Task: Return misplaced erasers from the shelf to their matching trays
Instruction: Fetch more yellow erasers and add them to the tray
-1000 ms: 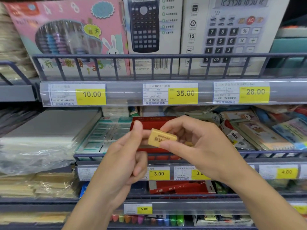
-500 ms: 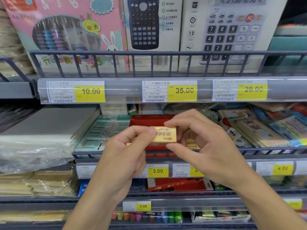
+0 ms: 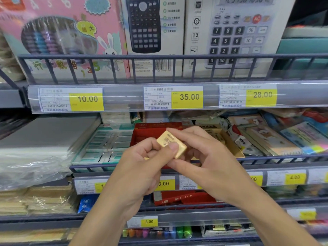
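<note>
I pinch a yellow eraser (image 3: pixel 171 144) between both hands: my left hand (image 3: pixel 142 167) thumb presses its top, my right hand (image 3: pixel 204 162) fingers curl round its far end. It sits tilted, in front of the red tray (image 3: pixel 147 132) on the middle shelf rail (image 3: pixel 276 158).

A small rectangular yellow eraser (image 3: pixel 171 144) in a glossy wrapper with dark printed characters is held up in front of the middle shelf (image 3: pixel 276 158), tilted so one corner points down to the right. Behind it on that shelf sits a red cardboard tray (image 3: pixel 149 133), and just to its right a tan tray (image 3: pixel 230 144), both largely hidden.
</note>
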{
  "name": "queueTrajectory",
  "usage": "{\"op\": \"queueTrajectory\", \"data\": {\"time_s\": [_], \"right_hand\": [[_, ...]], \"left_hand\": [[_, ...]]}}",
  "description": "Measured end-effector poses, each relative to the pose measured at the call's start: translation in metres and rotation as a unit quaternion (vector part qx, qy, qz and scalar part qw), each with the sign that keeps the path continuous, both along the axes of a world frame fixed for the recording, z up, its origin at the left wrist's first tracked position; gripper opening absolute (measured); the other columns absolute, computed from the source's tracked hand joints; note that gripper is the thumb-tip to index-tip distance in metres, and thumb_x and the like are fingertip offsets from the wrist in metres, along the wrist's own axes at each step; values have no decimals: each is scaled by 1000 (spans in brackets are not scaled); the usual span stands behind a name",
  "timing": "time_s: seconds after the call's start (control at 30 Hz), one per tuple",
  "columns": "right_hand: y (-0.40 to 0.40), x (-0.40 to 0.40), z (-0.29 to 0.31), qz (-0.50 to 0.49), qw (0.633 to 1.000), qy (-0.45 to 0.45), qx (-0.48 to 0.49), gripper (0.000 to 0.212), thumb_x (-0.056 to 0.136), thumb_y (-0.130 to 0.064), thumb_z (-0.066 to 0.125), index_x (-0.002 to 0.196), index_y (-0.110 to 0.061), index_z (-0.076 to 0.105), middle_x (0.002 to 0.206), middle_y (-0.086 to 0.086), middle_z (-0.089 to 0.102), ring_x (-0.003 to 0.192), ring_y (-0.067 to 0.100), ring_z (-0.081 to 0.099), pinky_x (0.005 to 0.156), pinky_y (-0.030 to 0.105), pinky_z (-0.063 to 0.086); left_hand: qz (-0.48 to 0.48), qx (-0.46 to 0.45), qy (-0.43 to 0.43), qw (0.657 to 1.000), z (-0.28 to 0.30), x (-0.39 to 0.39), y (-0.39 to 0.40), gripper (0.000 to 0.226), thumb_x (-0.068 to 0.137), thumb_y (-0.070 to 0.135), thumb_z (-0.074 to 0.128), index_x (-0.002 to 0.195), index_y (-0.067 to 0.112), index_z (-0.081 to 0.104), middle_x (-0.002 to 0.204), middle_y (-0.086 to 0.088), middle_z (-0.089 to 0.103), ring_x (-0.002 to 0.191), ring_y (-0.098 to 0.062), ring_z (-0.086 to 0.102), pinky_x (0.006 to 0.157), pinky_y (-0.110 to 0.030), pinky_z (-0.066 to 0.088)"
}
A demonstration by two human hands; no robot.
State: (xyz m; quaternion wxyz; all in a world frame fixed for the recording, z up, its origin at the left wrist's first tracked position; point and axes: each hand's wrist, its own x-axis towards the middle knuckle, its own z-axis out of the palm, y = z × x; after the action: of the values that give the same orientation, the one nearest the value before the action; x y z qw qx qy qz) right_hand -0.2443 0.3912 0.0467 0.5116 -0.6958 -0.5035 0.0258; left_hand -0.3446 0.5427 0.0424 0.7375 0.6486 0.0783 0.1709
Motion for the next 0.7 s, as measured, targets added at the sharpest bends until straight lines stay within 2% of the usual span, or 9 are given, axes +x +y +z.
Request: {"op": "queueTrajectory", "data": {"time_s": [0.1,0.2,0.27,0.33,0.4,0.47,0.53,0.6,0.7], "right_hand": [[-7,6,8,-32,999,-11,2,46,90,-22,73,134,-32,62,111,-13,61,101,15,64,85,37,54],[-22,24,19,-101,995,8,8,27,91,-20,72,115,-33,70,104,-14,72,95,7,68,79,34,56],[-34,42,25,-145,989,27,-15,17,91,-23,70,90,-40,73,81,-19,74,72,-1,67,61,23,50],[-44,57,29,-174,983,38,-45,15,93,-28,68,87,-42,71,59,-18,66,52,0,58,52,16,40],[-51,69,31,-196,975,37,-95,14,93,-40,65,107,-37,64,54,-2,62,48,18,55,51,34,41],[-53,73,32,-192,968,41,-155,29,91,-49,63,118,-44,56,69,19,69,64,37,64,67,54,54],[-53,75,34,-190,963,22,-187,12,89,-55,62,99,-51,60,66,10,70,62,26,68,61,43,53],[-51,73,35,-172,954,-12,-244,23,86,-62,61,68,-48,63,39,-8,46,35,6,46,41,23,33],[-46,72,34,-120,945,-41,-301,10,89,-57,61,100,-57,62,40,-16,47,37,1,44,37,13,29]], "left_hand": [[10,15,11,1000,2,2,-1,35,75,52,75,76,17,70,47,-3,40,35,-10,20,35,-16,19],[33,1,16,999,2,2,5,54,75,53,74,90,3,62,72,-14,39,41,-14,18,36,-16,20],[42,-19,17,999,2,0,12,39,81,42,75,89,6,64,74,-12,34,43,-14,20,34,-17,21],[47,-43,11,998,-1,0,19,9,91,21,73,83,19,70,68,-9,32,45,-14,22,33,-18,22],[46,-64,3,997,-5,1,24,13,93,9,64,90,20,70,59,2,36,46,-12,25,34,-18,23],[51,-89,-6,995,-5,3,26,15,91,1,58,100,12,64,57,5,44,48,-11,29,35,-19,25],[50,-109,-15,993,-3,4,25,24,79,1,60,101,10,61,63,4,50,50,-10,35,36,-21,27],[50,-126,-24,990,-2,4,24,34,69,3,59,102,11,59,66,2,50,53,-10,39,37,-21,30],[45,-135,-34,989,-1,4,23,39,69,2,62,107,11,59,68,2,53,59,-11,43,42,-23,36]]}}
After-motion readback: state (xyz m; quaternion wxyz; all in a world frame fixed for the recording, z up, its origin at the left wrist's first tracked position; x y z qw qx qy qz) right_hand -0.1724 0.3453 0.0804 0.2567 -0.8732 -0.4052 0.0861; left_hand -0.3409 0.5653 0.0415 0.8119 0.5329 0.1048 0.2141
